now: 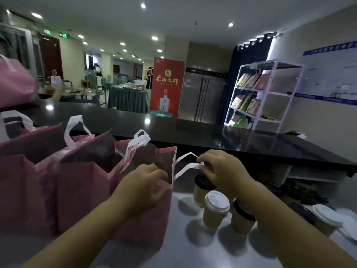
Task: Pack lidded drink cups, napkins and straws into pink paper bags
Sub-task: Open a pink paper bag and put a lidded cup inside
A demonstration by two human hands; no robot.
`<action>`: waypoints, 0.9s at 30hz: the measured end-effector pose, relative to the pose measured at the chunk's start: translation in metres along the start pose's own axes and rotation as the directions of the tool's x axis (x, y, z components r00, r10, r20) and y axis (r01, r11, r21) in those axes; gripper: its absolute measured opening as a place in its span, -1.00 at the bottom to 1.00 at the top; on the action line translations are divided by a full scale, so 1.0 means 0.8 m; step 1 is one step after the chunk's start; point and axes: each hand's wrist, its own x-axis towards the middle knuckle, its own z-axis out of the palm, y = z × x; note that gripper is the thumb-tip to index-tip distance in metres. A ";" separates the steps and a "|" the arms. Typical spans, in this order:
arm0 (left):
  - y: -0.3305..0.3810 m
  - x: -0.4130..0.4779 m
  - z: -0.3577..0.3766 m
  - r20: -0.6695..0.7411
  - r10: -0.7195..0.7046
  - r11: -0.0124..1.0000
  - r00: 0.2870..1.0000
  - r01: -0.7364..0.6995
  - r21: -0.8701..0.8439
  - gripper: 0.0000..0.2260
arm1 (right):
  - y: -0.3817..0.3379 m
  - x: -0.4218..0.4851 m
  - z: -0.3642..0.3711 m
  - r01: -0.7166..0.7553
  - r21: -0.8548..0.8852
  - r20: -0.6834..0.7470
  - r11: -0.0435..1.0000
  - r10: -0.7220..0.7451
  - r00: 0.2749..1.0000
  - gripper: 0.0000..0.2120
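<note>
Step in hand: a drink cup is being taken up for loading into the nearest pink bag (143,206), which is held open for it.

Left hand (144,187): the fingers are closed over the near top edge of that bag, with the thumb on the outside face, so the mouth is kept spread.

Right hand (218,171): the fingers are curled down over the black lid of a cup (202,187) standing just right of the bag; the white bag handle (188,167) is also seen crossing under the fingertips, so it is possibly pinched together with the lid, though the blur leaves that unsettled.

Cups waiting: a white-lidded cup (215,210) and a black-lidded cup (242,219) stand on the grey counter (181,248) near the right forearm; another white-lidded cup (326,219) stands well apart at the far right.

Other bags: two more pink bags (27,182) stand in a row to the left, their contents hidden in shadow.

Napkins and straws: none can be made out on the counter or in the open bag.

Next move: the grasped cup would need to be lifted upright, carried left over the bag's edge clear of the handle, and lowered straight down so the lid is not knocked loose.

Progress: judged early for this bag, since no cup is seen inside it.
</note>
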 end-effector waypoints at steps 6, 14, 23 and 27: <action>-0.003 0.037 0.038 0.028 -0.110 0.989 0.994 0.107 0.107 -0.58 | 0.033 0.084 0.042 0.178 0.024 0.020 0.984 -0.178 0.984 -0.73; -0.017 0.044 0.046 0.073 -0.060 0.997 0.995 0.057 0.042 -0.68 | 0.039 0.158 0.102 0.256 -0.042 0.382 0.966 -0.222 0.897 -0.53; -0.033 0.032 0.018 0.064 0.012 0.998 0.998 -0.009 -0.055 -0.84 | 0.074 0.123 0.096 0.175 0.079 0.253 0.981 -0.189 0.949 -0.87; -0.037 0.024 0.003 0.028 0.029 0.998 0.999 -0.027 -0.055 -0.86 | 0.076 0.087 0.082 0.122 0.159 0.188 0.980 -0.152 0.970 -0.87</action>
